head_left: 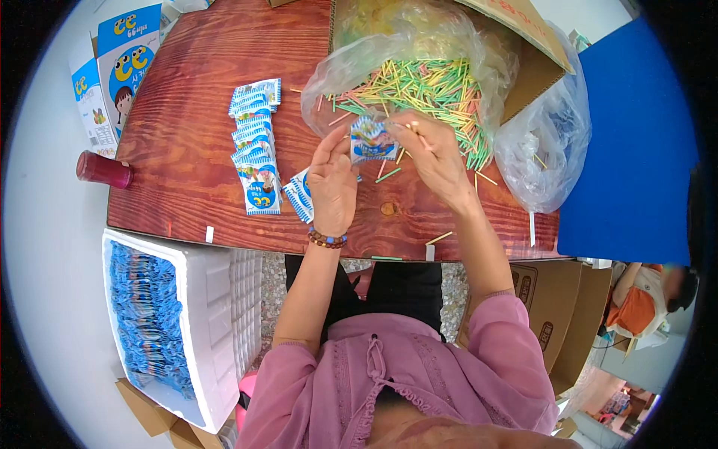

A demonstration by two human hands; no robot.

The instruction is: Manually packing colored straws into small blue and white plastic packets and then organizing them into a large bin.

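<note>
Just in front of the pile of sticks, a small blue and white packet (372, 142) is held up between my two hands. My left hand (333, 187), with a beaded bracelet at the wrist, has its fingers bent at the packet's left edge. On the other side, my right hand (437, 153) pinches the packet's upper right corner. Short pale sticks show among its fingers. Thin pastel sticks (426, 86) in green, yellow and pink spill from a clear plastic bag (325, 82). Partly behind my left hand lie loose packets (298, 196), beside an overlapping row of similar packets (254, 142).
A dark red jar (105, 170) lies at the table's left edge, near printed cartons (123, 67). Below stands a white foam box (217, 322) full of blue packets. A cardboard box (535, 52) and a blue panel (628, 150) stand right. Another person (636, 303) is farther off.
</note>
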